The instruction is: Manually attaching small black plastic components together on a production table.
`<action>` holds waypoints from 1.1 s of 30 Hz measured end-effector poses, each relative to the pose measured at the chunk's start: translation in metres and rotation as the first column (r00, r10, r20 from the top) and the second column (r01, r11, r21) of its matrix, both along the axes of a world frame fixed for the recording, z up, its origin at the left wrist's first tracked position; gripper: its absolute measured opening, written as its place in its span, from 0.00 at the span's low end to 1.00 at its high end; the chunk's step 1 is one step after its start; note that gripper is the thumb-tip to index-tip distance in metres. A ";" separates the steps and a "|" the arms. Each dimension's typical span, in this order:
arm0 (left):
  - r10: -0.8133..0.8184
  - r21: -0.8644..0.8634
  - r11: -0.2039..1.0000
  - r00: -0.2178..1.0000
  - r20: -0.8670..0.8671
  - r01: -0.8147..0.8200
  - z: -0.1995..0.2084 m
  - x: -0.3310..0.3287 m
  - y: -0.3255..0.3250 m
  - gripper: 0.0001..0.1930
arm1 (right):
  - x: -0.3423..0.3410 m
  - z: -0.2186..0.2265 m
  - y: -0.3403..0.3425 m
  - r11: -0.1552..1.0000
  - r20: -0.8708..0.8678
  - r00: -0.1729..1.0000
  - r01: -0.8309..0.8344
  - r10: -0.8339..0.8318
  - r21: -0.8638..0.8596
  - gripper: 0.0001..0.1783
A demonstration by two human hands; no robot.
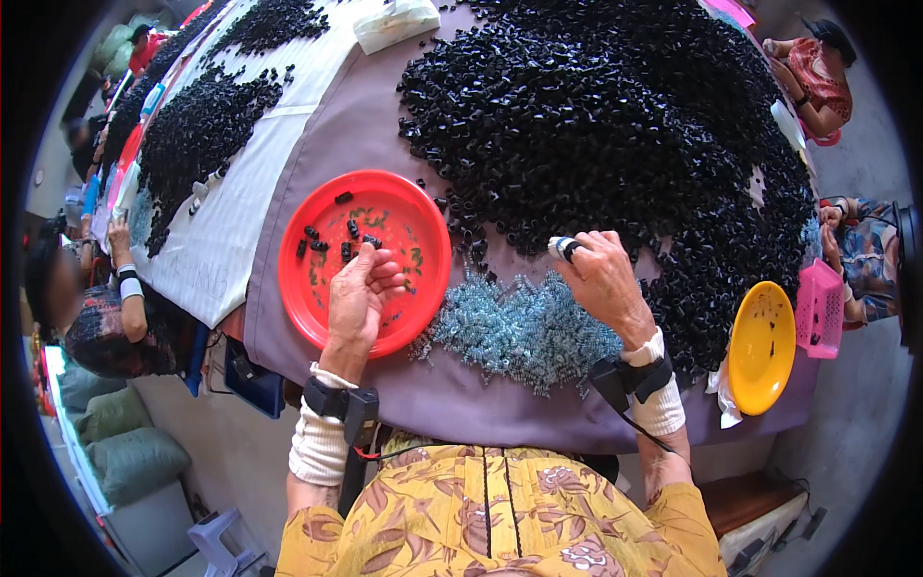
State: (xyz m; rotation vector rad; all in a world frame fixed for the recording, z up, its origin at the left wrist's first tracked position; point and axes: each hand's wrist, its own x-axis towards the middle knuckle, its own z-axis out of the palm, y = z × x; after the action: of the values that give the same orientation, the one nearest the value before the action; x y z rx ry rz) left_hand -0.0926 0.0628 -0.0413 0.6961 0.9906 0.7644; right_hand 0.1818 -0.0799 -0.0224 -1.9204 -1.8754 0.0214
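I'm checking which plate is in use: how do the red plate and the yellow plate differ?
The red plate has the left hand over it; the yellow plate has neither hand at it. The red plate plainly holds several black pieces; the yellow plate's dark marks are too small to identify. The red plate looks rounder, the yellow plate narrower, though the fisheye may distort this. Both are shallow.

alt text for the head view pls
A person's left hand is over a round red plastic dish with small black tubular pieces; the right hand is near small blue-grey coils and a large heap of black pieces.
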 end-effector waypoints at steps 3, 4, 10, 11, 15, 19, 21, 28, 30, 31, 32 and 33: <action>-0.074 0.019 0.997 0.996 -0.040 0.075 0.004 0.000 -0.008 0.14 | -0.001 -0.003 0.003 0.999 -0.028 1.000 -0.002 0.001 -0.046 0.08; -0.146 0.060 0.987 0.988 -0.046 0.149 0.010 0.003 -0.014 0.13 | -0.002 -0.004 0.004 0.998 -0.030 0.999 0.027 -0.028 -0.061 0.08; -0.354 0.121 0.922 0.927 -0.124 0.369 0.023 0.045 -0.033 0.11 | 0.018 -0.005 -0.006 0.985 -0.038 0.989 0.137 -0.142 -0.101 0.08; -0.396 0.151 0.898 0.909 -0.131 0.413 0.022 0.050 -0.035 0.11 | 0.022 -0.005 -0.008 0.984 -0.037 0.988 0.142 -0.147 -0.102 0.08; -0.498 0.197 0.821 0.842 -0.208 0.535 0.014 0.062 -0.041 0.13 | 0.025 -0.004 -0.012 0.979 -0.027 0.986 0.157 -0.162 -0.130 0.08; -0.508 0.203 0.803 0.822 -0.259 0.560 0.017 0.063 -0.041 0.13 | 0.017 -0.011 -0.004 0.986 -0.007 0.998 0.061 -0.063 -0.156 0.06; -0.491 0.211 0.810 0.830 -0.264 0.547 0.015 0.059 -0.039 0.13 | 0.012 -0.012 0.001 0.985 0.025 0.999 0.049 -0.045 -0.163 0.06; -0.460 0.203 0.826 0.836 -0.298 0.527 0.016 0.053 -0.038 0.13 | -0.021 -0.014 0.019 0.971 -0.034 0.985 -0.175 0.172 -0.165 0.03; -0.453 0.199 0.833 0.844 -0.288 0.515 0.018 0.051 -0.037 0.13 | -0.028 -0.018 0.023 0.966 -0.004 0.980 -0.199 0.201 -0.165 0.03; -0.445 0.196 0.841 0.850 -0.280 0.505 0.018 0.050 -0.036 0.13 | -0.030 -0.019 0.025 0.966 -0.002 0.979 -0.202 0.205 -0.164 0.03; -0.442 0.198 0.842 0.852 -0.280 0.501 0.018 0.048 -0.035 0.13 | -0.032 -0.019 0.026 0.961 0.013 0.984 -0.173 0.180 -0.216 0.04; -0.434 0.204 0.845 0.856 -0.280 0.495 0.018 0.046 -0.034 0.13 | -0.032 -0.019 0.028 0.953 0.029 0.987 -0.143 0.156 -0.266 0.04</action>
State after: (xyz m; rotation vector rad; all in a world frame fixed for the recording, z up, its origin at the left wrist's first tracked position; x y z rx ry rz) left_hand -0.0464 0.0288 -0.0235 1.2345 0.8711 0.3910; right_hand 0.1495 -0.0519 -0.0418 -1.9564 -2.1393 0.2874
